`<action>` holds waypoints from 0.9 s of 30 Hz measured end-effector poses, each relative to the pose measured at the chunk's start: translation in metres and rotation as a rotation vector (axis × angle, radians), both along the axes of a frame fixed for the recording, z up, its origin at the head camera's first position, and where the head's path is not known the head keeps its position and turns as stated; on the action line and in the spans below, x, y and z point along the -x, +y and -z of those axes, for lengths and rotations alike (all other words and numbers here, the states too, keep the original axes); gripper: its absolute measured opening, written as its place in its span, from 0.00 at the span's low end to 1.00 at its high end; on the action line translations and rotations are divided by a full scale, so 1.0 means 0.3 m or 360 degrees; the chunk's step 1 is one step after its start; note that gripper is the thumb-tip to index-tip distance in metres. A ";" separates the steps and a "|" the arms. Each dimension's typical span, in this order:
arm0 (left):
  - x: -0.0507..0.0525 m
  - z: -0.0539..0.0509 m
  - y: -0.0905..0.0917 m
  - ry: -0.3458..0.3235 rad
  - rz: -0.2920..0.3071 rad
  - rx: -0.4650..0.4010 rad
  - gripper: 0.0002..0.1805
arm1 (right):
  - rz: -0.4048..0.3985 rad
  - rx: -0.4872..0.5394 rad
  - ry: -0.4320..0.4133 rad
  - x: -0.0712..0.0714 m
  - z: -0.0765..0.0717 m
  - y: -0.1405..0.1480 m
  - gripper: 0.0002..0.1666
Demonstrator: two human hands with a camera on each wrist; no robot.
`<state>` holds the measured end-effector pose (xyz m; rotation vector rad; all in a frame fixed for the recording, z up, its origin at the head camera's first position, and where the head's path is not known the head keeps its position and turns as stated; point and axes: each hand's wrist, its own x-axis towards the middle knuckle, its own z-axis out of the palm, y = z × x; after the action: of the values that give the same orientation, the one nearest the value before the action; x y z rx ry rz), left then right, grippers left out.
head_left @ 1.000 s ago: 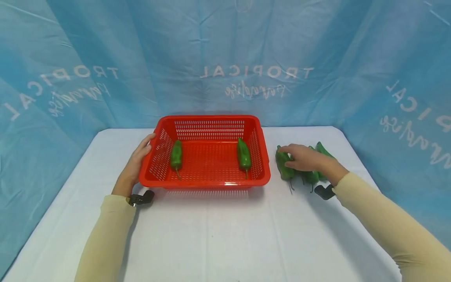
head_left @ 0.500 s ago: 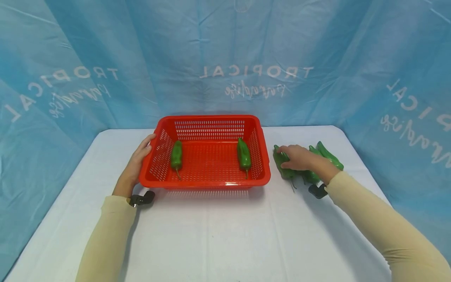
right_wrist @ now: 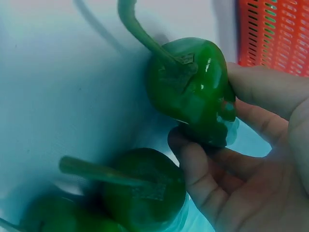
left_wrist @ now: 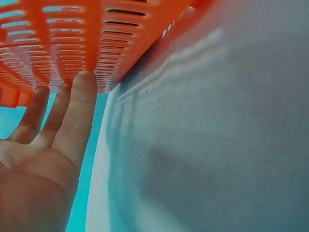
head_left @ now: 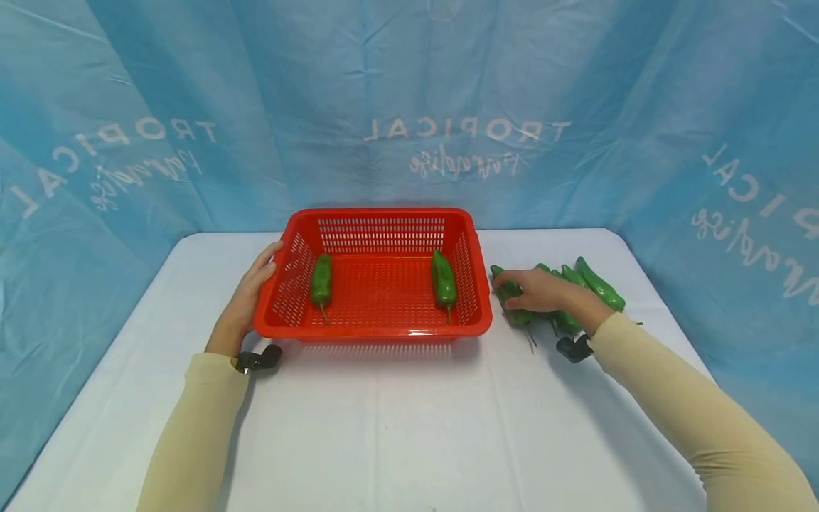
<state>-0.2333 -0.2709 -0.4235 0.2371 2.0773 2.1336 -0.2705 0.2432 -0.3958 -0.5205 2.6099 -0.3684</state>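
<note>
1. The right hand is partly closed, with its thumb on one side of a green pepper and its fingers on the other, so the pepper is pinched between them.
2. That pepper is outside the red basket, just beside its right end, stem toward the person; I can't tell whether it touches the table.
3. Close by, under and beyond the hand and wrist, more green peppers lie side by side on the right; the arm hides some, so I can't count them.
4. The left hand has its fingers stretched out, their tips against the basket's left wall, not curled round anything.
5. Inside the basket are two peppers, one near the left wall and one near the right, well apart.
6. Everything rests on a white table.
7. Blue curtains surround it, printed with "TROPICAL Paradise" in mirrored letters.
</note>
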 end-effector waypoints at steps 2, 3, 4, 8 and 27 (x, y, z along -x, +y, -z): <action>-0.002 0.002 -0.001 -0.0001 0.0000 -0.0001 0.28 | -0.0014 0.0008 0.0014 0.001 0.002 -0.001 0.27; -0.002 0.002 -0.002 -0.0004 -0.0002 0.0001 0.29 | -0.0021 0.0013 0.0021 0.000 0.001 -0.002 0.27; -0.003 0.003 -0.002 -0.0006 -0.0005 0.0008 0.29 | -0.0026 0.0018 0.0028 0.000 0.001 -0.002 0.27; -0.005 0.002 0.000 -0.0025 -0.0016 0.0029 0.29 | -0.0043 0.0047 0.0065 -0.001 -0.003 -0.004 0.26; -0.002 -0.003 0.000 -0.0020 -0.0010 0.0034 0.29 | 0.0014 0.0211 0.0170 -0.007 -0.037 0.018 0.28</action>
<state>-0.2325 -0.2711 -0.4226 0.2149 2.0956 2.1097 -0.2684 0.2487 -0.3846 -0.5884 2.7039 -0.5333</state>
